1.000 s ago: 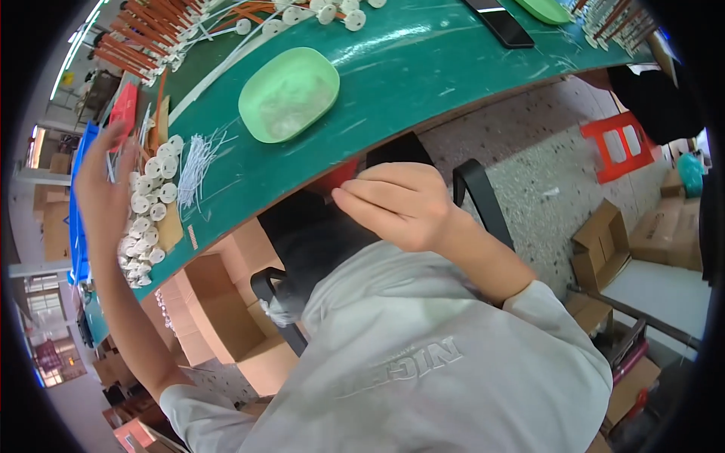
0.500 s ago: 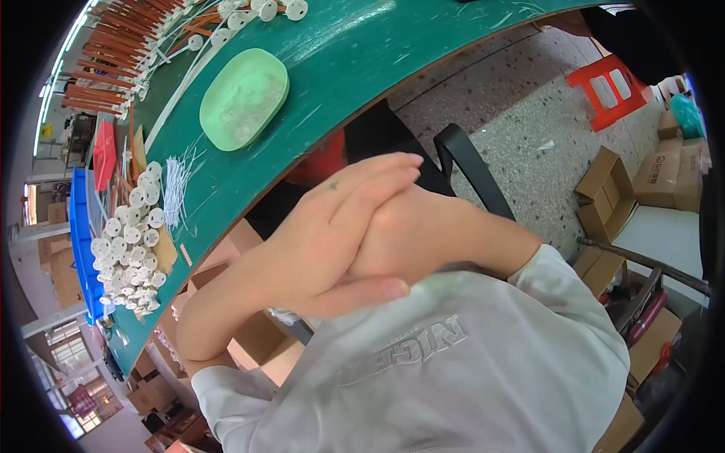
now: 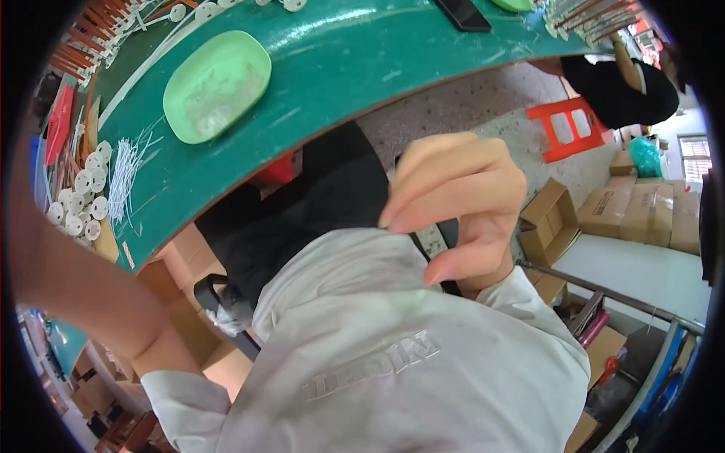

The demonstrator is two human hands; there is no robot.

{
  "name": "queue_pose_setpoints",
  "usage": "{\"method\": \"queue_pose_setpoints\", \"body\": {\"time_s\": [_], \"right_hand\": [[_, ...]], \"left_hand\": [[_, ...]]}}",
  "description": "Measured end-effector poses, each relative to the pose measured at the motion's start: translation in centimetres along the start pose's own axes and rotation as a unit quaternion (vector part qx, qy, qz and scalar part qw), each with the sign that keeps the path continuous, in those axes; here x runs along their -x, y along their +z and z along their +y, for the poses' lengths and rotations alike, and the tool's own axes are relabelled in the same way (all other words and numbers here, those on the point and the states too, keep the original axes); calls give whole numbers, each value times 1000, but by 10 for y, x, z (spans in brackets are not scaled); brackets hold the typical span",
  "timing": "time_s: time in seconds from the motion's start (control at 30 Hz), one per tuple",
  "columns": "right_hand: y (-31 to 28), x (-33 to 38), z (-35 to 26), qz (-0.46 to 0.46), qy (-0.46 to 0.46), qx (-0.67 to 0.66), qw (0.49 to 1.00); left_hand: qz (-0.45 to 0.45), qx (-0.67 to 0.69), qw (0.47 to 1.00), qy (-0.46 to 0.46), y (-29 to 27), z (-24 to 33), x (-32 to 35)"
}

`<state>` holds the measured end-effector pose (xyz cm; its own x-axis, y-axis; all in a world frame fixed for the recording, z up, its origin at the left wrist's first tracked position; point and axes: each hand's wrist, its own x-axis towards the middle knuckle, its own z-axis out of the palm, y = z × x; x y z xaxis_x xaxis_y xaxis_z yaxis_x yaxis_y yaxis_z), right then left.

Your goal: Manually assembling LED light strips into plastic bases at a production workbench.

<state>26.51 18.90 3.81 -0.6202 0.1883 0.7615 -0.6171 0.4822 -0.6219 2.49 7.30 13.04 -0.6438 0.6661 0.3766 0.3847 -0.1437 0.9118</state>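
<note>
My right hand (image 3: pixel 468 196) hangs over my lap in front of the grey shirt (image 3: pixel 423 362). Its fingers are loosely bent, with a gap between them and the thumb, and nothing shows in it. My left forearm (image 3: pixel 98 294) is raised at the left, close to the camera and blurred. Its hand runs into the dark rim, so the fingers are hidden. On the green table (image 3: pixel 340 68) lies a light green tray (image 3: pixel 245 72) with small clear pieces in it. Left of the tray is a bundle of thin white strips (image 3: pixel 128 177), next to a pile of round white discs (image 3: pixel 91 181).
A black phone (image 3: pixel 463 13) lies near the table's far edge. Brown rods with white ends (image 3: pixel 83 45) stand in rows at the far left. At the right are a red plastic stool (image 3: pixel 566 128), another person in black (image 3: pixel 623 90), cardboard boxes (image 3: pixel 551 226) and a metal rack (image 3: pixel 612 294).
My hands were laid together over my lap and are now apart. The left arm has swung up to the left; the right hand has moved rightward. The view has turned toward the right.
</note>
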Motion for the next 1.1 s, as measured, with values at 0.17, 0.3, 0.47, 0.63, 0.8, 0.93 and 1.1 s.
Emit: {"method": "queue_pose_setpoints", "body": {"time_s": [0.17,0.3,0.47,0.63,0.8,0.93,1.1], "right_hand": [[-15,-2,24,12,21,3,1000],[-12,-8,32,-1,72,50,996],[-15,-48,60,-51,42,85,994],[-13,-100,63,-60,43,112,991],[-22,-169,148,-110,22,426,897],[-25,-189,232,-179,-3,578,796],[-40,-187,240,-171,62,457,871]], "left_hand": [[54,-36,996,56,-145,0,70],[63,-33,992,107,-235,-49,80],[119,-51,974,187,-291,-105,79],[163,-113,958,206,-300,-102,104],[165,-168,929,284,-284,-91,34],[166,-225,900,334,-160,-25,-61],[20,57,983,175,-72,-61,-104]]}}
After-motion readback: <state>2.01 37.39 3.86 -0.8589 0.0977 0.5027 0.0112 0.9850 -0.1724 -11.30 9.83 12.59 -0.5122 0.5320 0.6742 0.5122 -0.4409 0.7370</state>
